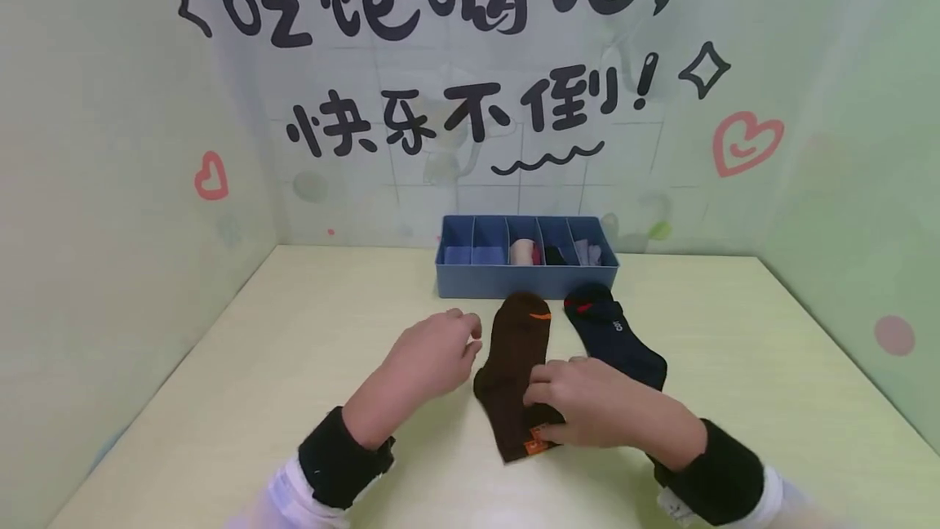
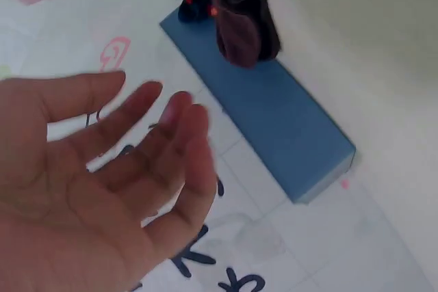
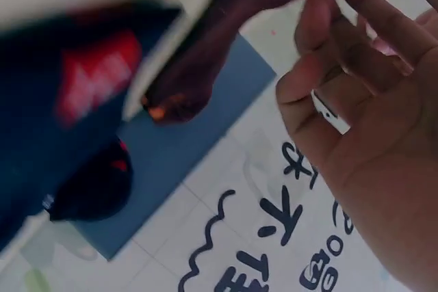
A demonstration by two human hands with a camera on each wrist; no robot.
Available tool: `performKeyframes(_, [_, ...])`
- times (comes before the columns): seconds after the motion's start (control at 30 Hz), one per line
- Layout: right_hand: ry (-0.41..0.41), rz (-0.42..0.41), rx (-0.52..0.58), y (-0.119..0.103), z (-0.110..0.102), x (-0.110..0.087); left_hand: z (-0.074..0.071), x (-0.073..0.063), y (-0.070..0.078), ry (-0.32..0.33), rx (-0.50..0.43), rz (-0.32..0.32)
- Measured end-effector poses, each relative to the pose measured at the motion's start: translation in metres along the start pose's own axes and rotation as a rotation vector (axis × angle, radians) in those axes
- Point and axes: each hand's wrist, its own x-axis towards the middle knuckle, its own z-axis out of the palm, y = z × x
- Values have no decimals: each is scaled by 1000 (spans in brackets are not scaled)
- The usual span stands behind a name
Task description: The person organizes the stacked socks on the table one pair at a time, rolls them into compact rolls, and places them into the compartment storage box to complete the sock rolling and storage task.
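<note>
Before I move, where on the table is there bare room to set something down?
The pale yellow tabletop is bare left of the left hand and right of the navy fabric sock. The middle is crowded: right hand over the brown fabric sock, before the blue compartmented box.

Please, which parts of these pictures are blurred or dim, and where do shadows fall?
Head view: wall lettering sharp, soft shadow on the table near the left hand; left wrist view: the brown sock dim; right wrist view: the navy sock heavily blurred up close, its red patch unreadable.
</note>
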Motion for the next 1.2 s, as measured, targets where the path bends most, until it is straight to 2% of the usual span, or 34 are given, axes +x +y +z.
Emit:
performKeyframes(0.07, [-57,11,-31,-7,11,-4,9,1,2,-100,51,62])
performKeyframes(0.17, [-78,2,-57,-15,16,-8,21,1,6,-249,116,130])
performKeyframes(0.27, [-103,-23,-96,-23,16,-8,28,-1,10,-353,155,136])
performKeyframes(0.4, [-112,-58,-183,-32,19,-6,30,-5,14,-420,157,100])
performKeyframes(0.5, [-96,-76,-217,-35,21,-5,29,-7,17,-405,190,120])
performKeyframes(0.6, [-71,-95,-183,-32,21,-5,27,-10,21,-310,240,225])
performKeyframes(0.67, [-60,-96,-104,-27,21,-6,25,-12,24,-243,231,294])
performKeyframes(0.73, [-72,-77,31,-20,20,-6,24,-14,28,-233,149,333])
performKeyframes(0.83, [-116,-20,269,-10,20,-6,26,-17,36,-299,-22,317])
performKeyframes(0.93, [-173,26,430,-2,21,-7,31,-19,43,-338,-116,286])
performKeyframes(1.03, [-201,28,474,1,21,-8,36,-20,49,-301,-105,287])
performKeyframes(1.2, [-164,-5,444,0,22,-8,43,-20,51,-211,-41,294])
